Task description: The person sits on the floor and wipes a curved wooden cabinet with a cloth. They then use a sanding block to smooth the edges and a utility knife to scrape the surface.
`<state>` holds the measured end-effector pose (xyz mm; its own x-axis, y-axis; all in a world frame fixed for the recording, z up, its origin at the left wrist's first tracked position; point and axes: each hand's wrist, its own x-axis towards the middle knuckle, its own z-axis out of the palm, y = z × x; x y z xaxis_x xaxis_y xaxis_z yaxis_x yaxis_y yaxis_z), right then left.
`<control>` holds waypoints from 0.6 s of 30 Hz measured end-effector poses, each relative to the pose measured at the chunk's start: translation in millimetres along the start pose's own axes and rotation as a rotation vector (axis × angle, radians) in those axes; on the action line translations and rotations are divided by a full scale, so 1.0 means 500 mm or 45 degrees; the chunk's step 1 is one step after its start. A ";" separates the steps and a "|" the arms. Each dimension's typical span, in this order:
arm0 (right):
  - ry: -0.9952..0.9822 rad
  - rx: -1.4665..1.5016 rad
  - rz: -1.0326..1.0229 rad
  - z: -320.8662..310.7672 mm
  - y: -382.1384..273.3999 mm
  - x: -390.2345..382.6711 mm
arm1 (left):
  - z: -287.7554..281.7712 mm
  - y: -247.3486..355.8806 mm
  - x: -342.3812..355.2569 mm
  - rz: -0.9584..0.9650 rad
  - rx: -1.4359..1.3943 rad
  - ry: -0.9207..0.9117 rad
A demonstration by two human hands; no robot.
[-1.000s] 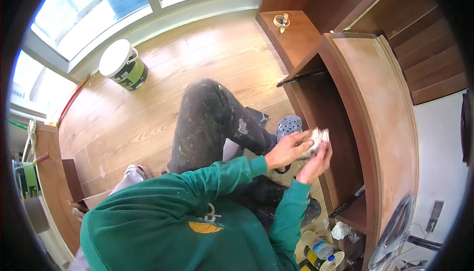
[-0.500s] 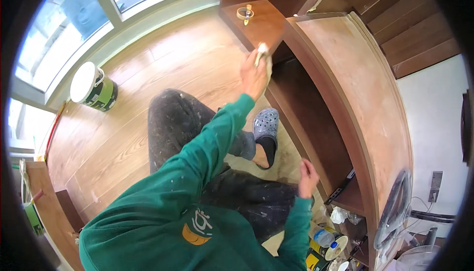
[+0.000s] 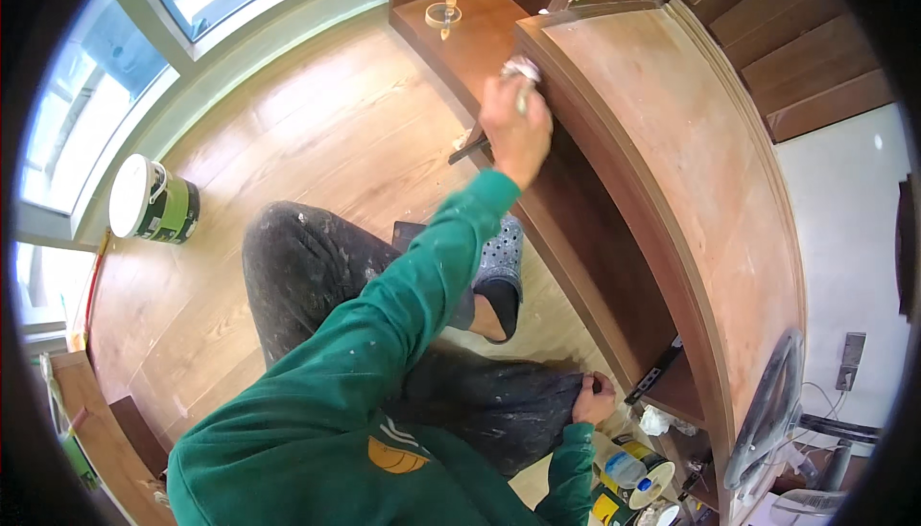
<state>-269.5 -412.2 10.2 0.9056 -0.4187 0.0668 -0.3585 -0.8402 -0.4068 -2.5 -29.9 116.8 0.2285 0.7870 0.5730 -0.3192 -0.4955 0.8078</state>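
"Where was the person's left hand?"

"The left hand [image 3: 519, 131] reached ahead in a green sleeve [image 3: 413, 267], fingers closed around a crumpled whitish wad [image 3: 521, 70]. The wad was at the far corner of a curved brown wooden cabinet [image 3: 635, 179], by its open compartment."

"And the right hand?"

"The right hand [image 3: 594, 401] rested at the knee of paint-spattered dark trousers [image 3: 499, 401], fingers curled. The view was too poor to tell whether they pinched the fabric, or whether the wad touched the wood."

"What was around them?"

"Ahead, a small brush [image 3: 448, 8] lay across a tape roll [image 3: 429, 16] on a brown wooden ledge [image 3: 487, 18]. A white-lidded green and black bucket [image 3: 153, 200] stood on the wood floor [image 3: 317, 133], to the left. A clear plastic bottle [image 3: 625, 471] with a blue cap was near the right hand."
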 end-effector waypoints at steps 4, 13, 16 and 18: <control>0.039 -0.026 -0.074 -0.011 0.033 -0.001 | 0.007 0.001 0.019 0.095 0.015 -0.019; 0.013 0.003 -0.028 -0.006 0.030 0.000 | -0.075 -0.116 -0.012 -0.287 0.268 -0.334; 0.033 0.001 -0.001 -0.015 0.039 -0.012 | -0.039 -0.045 0.021 0.193 -0.015 -0.180; 0.025 -0.002 -0.001 -0.014 0.008 -0.006 | -0.036 -0.060 0.028 0.221 0.067 -0.201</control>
<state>-275.1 -416.7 14.8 0.9012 -0.4250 0.0849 -0.3585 -0.8411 -0.4051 -6.4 2.6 98.2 0.3170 0.6232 0.7150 -0.3184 -0.6402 0.6991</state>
